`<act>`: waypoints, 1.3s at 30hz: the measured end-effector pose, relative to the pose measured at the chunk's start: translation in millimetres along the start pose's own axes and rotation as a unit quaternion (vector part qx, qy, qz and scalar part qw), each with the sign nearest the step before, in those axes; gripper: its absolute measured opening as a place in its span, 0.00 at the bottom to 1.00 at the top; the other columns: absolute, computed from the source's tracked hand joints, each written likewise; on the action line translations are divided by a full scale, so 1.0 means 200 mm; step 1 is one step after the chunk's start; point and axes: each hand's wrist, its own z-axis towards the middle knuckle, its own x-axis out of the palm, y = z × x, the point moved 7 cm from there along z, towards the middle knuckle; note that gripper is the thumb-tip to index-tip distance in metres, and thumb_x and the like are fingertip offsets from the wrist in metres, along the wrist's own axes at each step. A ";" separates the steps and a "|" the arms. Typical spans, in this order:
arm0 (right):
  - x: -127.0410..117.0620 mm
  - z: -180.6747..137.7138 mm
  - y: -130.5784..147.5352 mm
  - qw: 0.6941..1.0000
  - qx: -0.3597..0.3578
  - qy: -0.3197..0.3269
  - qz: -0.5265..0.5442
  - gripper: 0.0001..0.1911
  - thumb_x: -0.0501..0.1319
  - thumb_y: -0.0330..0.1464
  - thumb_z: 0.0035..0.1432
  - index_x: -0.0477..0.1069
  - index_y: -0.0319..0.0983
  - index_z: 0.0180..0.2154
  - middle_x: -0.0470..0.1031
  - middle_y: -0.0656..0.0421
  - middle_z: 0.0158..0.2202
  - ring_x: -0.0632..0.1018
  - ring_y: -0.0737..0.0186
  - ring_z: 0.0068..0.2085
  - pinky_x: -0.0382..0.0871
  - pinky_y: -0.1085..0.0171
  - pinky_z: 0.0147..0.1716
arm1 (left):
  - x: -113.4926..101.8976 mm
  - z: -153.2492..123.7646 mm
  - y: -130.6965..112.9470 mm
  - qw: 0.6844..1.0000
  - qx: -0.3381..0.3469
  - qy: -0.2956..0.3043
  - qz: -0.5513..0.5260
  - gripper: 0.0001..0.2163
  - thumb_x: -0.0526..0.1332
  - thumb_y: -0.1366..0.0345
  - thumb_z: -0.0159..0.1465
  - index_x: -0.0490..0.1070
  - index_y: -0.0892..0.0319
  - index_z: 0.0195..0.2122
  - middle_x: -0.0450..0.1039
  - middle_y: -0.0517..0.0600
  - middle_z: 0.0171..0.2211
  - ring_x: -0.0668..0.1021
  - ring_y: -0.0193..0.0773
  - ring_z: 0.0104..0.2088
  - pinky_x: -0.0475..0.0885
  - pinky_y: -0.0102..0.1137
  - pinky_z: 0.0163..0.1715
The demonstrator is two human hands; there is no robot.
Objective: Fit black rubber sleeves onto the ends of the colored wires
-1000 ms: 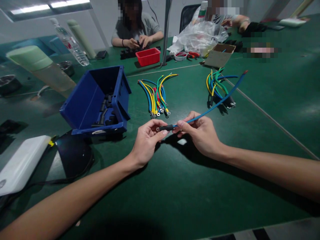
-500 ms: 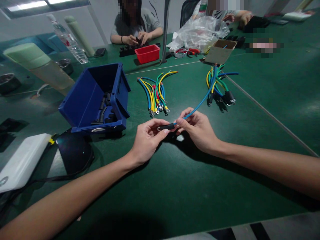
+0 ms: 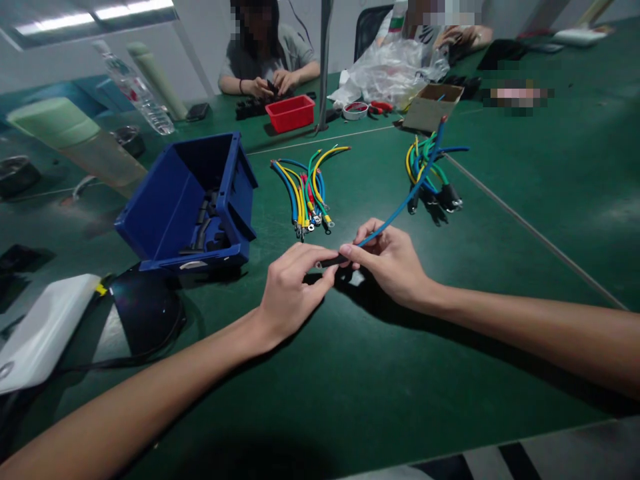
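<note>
While the left hand (image 3: 290, 293) pinches the black sleeve (image 3: 331, 262), the right hand (image 3: 395, 263) pinches the blue wire (image 3: 400, 210).

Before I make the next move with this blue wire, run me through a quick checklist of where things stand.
1. Left hand fingers pinching the black sleeve: ok.
2. Right hand gripping the blue wire just behind the sleeve: ok.
3. Metal end of the wire through the sleeve: cannot tell, it is hidden by the left fingers.
4. Wire's free end clear of the sleeved bundle: cannot tell, they overlap in view.
5. Blue bin tipped open with black sleeves inside: ok.
6. Bare wire bundle lying beside the bin: ok.
</note>
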 end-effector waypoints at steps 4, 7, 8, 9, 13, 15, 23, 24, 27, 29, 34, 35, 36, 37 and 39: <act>0.01 0.00 0.01 1.000 -0.011 0.009 0.005 0.20 0.72 0.42 0.48 0.63 0.41 0.30 0.73 0.63 0.23 0.77 0.66 0.26 0.70 0.67 0.25 | -0.01 -0.02 -0.05 0.985 0.104 -0.018 0.136 0.10 0.62 0.70 0.62 0.76 0.57 0.44 0.76 0.52 0.35 0.75 0.40 0.36 0.72 0.35 0.38; 0.00 -0.01 0.02 0.999 -0.036 0.001 -0.021 0.17 0.70 0.41 0.51 0.63 0.41 0.30 0.72 0.64 0.25 0.76 0.67 0.27 0.69 0.67 0.26 | 0.02 -0.03 -0.07 0.977 0.138 0.008 0.163 0.12 0.61 0.71 0.62 0.76 0.59 0.46 0.76 0.52 0.32 0.74 0.40 0.34 0.71 0.34 0.36; 0.00 -0.02 0.02 0.998 -0.045 0.000 -0.036 0.16 0.69 0.41 0.53 0.63 0.41 0.31 0.71 0.64 0.25 0.76 0.67 0.27 0.69 0.67 0.27 | 0.02 -0.03 -0.07 0.977 0.141 0.012 0.158 0.12 0.61 0.72 0.62 0.76 0.59 0.46 0.76 0.52 0.31 0.74 0.39 0.34 0.72 0.34 0.36; 0.00 -0.02 0.03 0.997 -0.052 0.001 -0.051 0.15 0.68 0.41 0.54 0.64 0.40 0.31 0.71 0.64 0.26 0.75 0.68 0.27 0.68 0.68 0.27 | 0.02 -0.03 -0.07 0.978 0.140 0.013 0.151 0.11 0.60 0.72 0.62 0.76 0.59 0.45 0.77 0.52 0.32 0.74 0.39 0.33 0.72 0.34 0.35; 0.01 -0.04 0.05 0.991 -0.079 0.016 -0.107 0.13 0.64 0.41 0.58 0.65 0.40 0.32 0.70 0.62 0.28 0.74 0.67 0.29 0.67 0.67 0.29 | 0.01 -0.01 -0.09 0.983 0.130 -0.002 0.130 0.10 0.61 0.73 0.60 0.77 0.58 0.41 0.78 0.51 0.31 0.75 0.38 0.32 0.72 0.32 0.34; 0.01 -0.05 0.06 0.988 -0.090 0.023 -0.121 0.12 0.63 0.41 0.59 0.65 0.40 0.33 0.70 0.61 0.30 0.73 0.67 0.31 0.67 0.66 0.31 | 0.00 0.00 -0.10 0.986 0.124 -0.013 0.111 0.09 0.61 0.74 0.60 0.78 0.59 0.39 0.79 0.51 0.31 0.76 0.38 0.31 0.71 0.32 0.33; 0.02 -0.04 0.07 0.989 -0.093 0.049 -0.106 0.11 0.61 0.41 0.61 0.67 0.40 0.34 0.70 0.61 0.31 0.71 0.67 0.31 0.65 0.67 0.31 | -0.01 0.02 -0.02 0.997 -0.071 0.003 -0.015 0.04 0.64 0.67 0.60 0.79 0.58 0.32 0.78 0.49 0.27 0.74 0.34 0.25 0.68 0.29 0.27; 0.03 -0.04 0.07 0.987 -0.098 0.056 -0.112 0.11 0.62 0.41 0.60 0.67 0.39 0.35 0.69 0.62 0.30 0.70 0.67 0.31 0.65 0.66 0.30 | 0.00 0.02 0.01 0.992 -0.115 0.015 -0.042 0.05 0.64 0.65 0.60 0.79 0.59 0.32 0.78 0.48 0.26 0.73 0.33 0.24 0.67 0.28 0.26; 0.04 -0.04 0.08 0.983 -0.110 0.082 -0.121 0.10 0.61 0.40 0.61 0.67 0.40 0.36 0.68 0.63 0.28 0.69 0.67 0.30 0.64 0.66 0.30 | 0.04 0.02 0.09 0.960 -0.227 0.030 -0.164 0.08 0.66 0.60 0.59 0.78 0.60 0.31 0.77 0.48 0.27 0.73 0.33 0.25 0.67 0.27 0.27; 0.06 -0.05 0.07 0.983 -0.105 0.103 -0.106 0.09 0.60 0.39 0.62 0.68 0.40 0.39 0.69 0.62 0.30 0.71 0.66 0.31 0.66 0.65 0.32 | 0.06 0.02 0.11 0.936 -0.262 0.031 -0.233 0.09 0.67 0.59 0.58 0.77 0.61 0.31 0.76 0.49 0.27 0.74 0.34 0.26 0.68 0.27 0.28; 0.07 -0.04 0.02 0.988 -0.070 0.128 -0.049 0.12 0.60 0.39 0.62 0.69 0.39 0.44 0.74 0.59 0.36 0.75 0.65 0.36 0.68 0.64 0.36 | 0.08 0.04 0.13 0.920 -0.273 0.046 -0.276 0.09 0.66 0.60 0.58 0.74 0.62 0.29 0.73 0.48 0.26 0.72 0.32 0.26 0.66 0.25 0.26; 0.07 -0.03 0.01 0.988 -0.068 0.130 -0.049 0.12 0.60 0.38 0.61 0.69 0.39 0.44 0.74 0.58 0.36 0.75 0.64 0.36 0.68 0.64 0.36 | 0.08 0.04 0.14 0.920 -0.274 0.047 -0.278 0.09 0.66 0.60 0.58 0.74 0.62 0.29 0.72 0.47 0.26 0.72 0.32 0.26 0.65 0.25 0.25; 0.07 -0.03 0.01 0.988 -0.068 0.130 -0.055 0.12 0.61 0.38 0.61 0.69 0.39 0.45 0.73 0.58 0.37 0.75 0.64 0.36 0.68 0.64 0.36 | 0.08 0.04 0.14 0.919 -0.274 0.046 -0.279 0.09 0.65 0.60 0.58 0.73 0.62 0.29 0.72 0.47 0.26 0.71 0.32 0.26 0.65 0.25 0.25; 0.07 -0.03 0.00 0.987 -0.068 0.128 -0.064 0.13 0.61 0.37 0.61 0.69 0.39 0.45 0.73 0.58 0.36 0.75 0.64 0.36 0.68 0.64 0.36 | 0.07 0.05 0.15 0.919 -0.275 0.043 -0.280 0.09 0.65 0.60 0.57 0.73 0.62 0.28 0.71 0.47 0.25 0.71 0.31 0.25 0.65 0.25 0.25; 0.07 -0.02 0.00 0.987 -0.066 0.117 -0.084 0.13 0.60 0.36 0.61 0.67 0.40 0.47 0.72 0.60 0.33 0.74 0.65 0.34 0.66 0.65 0.33 | 0.07 0.06 0.17 0.916 -0.282 0.032 -0.283 0.09 0.66 0.60 0.57 0.73 0.62 0.28 0.71 0.46 0.24 0.70 0.30 0.24 0.64 0.25 0.24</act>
